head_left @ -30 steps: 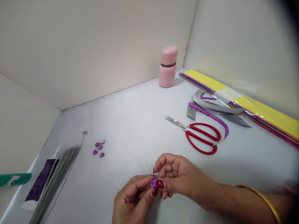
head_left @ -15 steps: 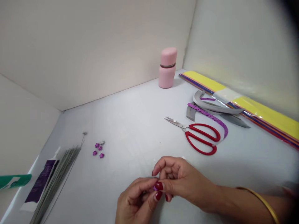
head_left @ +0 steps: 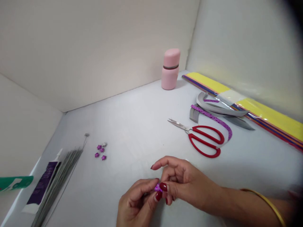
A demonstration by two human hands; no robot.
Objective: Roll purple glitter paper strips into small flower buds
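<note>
A small shiny purple folded paper piece (head_left: 158, 188) sits pinched between both hands near the front of the table; its exact shape is partly covered by fingertips. My left hand (head_left: 139, 201) closes thumb and index finger on its left side. On the other side, my right hand (head_left: 182, 181) presses it with the thumb, while its index finger stretches out to the left. Several purple paper stars (head_left: 101, 150) and a silver one (head_left: 104, 144) lie in a loose group to the left. Red-handled scissors (head_left: 189, 129) rest slightly open beyond my right hand.
Grey and purple paper strips (head_left: 213, 118) curl behind the scissors, beside a long pack of coloured paper (head_left: 265, 113). A pink flask (head_left: 170, 69) stands at the back wall. To the left lie thin wires (head_left: 59, 183), a glue tube (head_left: 44, 184) and a green object (head_left: 16, 183).
My right index finger has lifted and stretched out to the left, and more of the purple paper piece shows between the fingertips. Both hands stay in nearly the same place.
</note>
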